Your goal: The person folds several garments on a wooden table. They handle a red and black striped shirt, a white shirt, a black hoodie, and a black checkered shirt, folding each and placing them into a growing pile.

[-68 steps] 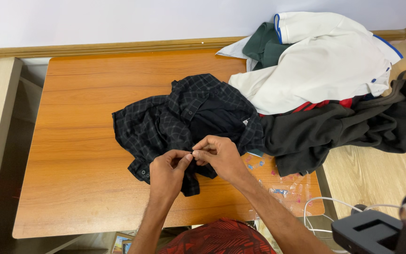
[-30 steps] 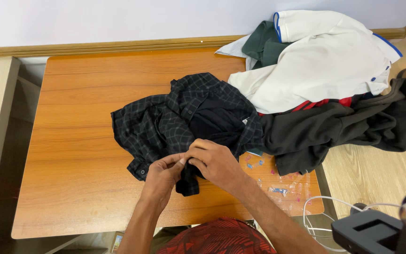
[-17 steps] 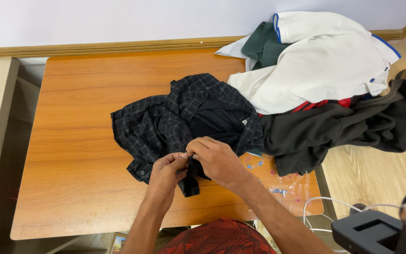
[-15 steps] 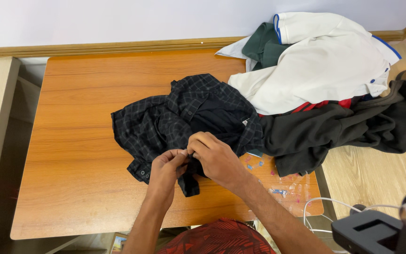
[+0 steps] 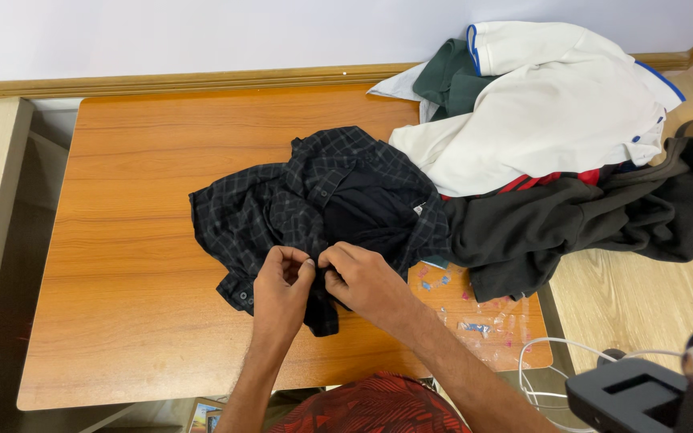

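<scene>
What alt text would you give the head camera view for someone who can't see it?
Seen from above, a person's left hand and right hand pinch the front edge of a dark checked shirt on an orange wooden table. A white garment and a black garment are heaped at the right.

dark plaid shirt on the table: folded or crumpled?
Crumpled. The dark plaid shirt lies bunched in uneven folds on the orange table, collar open, while the left hand and right hand pinch its near edge.

head cam | above table (image 5: 146,240) | facing down | probably close
</scene>
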